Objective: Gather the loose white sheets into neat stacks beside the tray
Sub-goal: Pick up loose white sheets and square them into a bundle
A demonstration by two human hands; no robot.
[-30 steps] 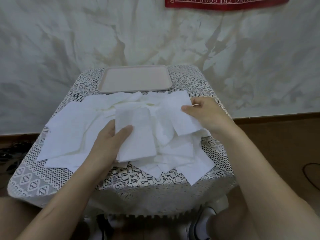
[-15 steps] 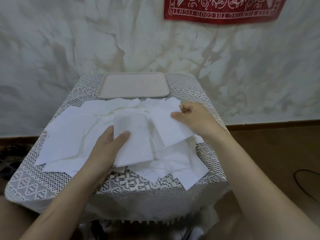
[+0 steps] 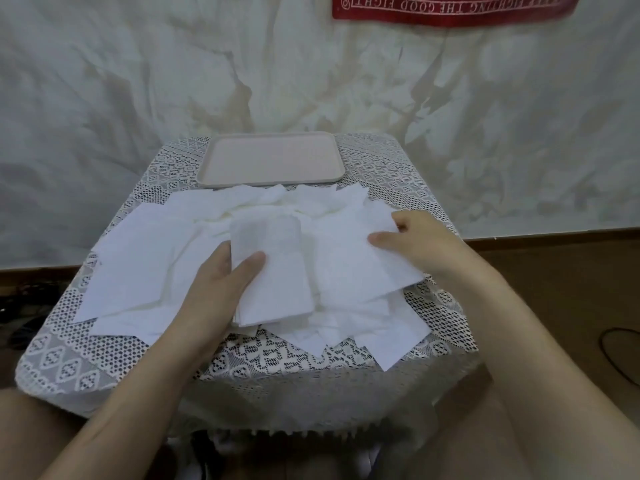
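Note:
Several loose white sheets (image 3: 138, 265) lie scattered over the lace-covered table (image 3: 270, 355), in front of a pale pink tray (image 3: 272, 162) at the far edge. My left hand (image 3: 218, 289) grips a small stack of sheets (image 3: 273, 271) near the middle, thumb on top and fingers hidden underneath. My right hand (image 3: 412, 244) pinches the right edge of a single white sheet (image 3: 356, 258) that lies tilted just right of the stack, overlapping other sheets.
The table is small, with its edges close on all sides. A crumpled white cloth backdrop (image 3: 173, 81) hangs behind it, with a red banner (image 3: 450, 8) at the top. Wooden floor (image 3: 571, 289) and a dark cable (image 3: 616, 358) lie to the right.
My right hand has drawn its sheet down and leftward, closer to the stack held by my left hand. The left hand stays on its stack.

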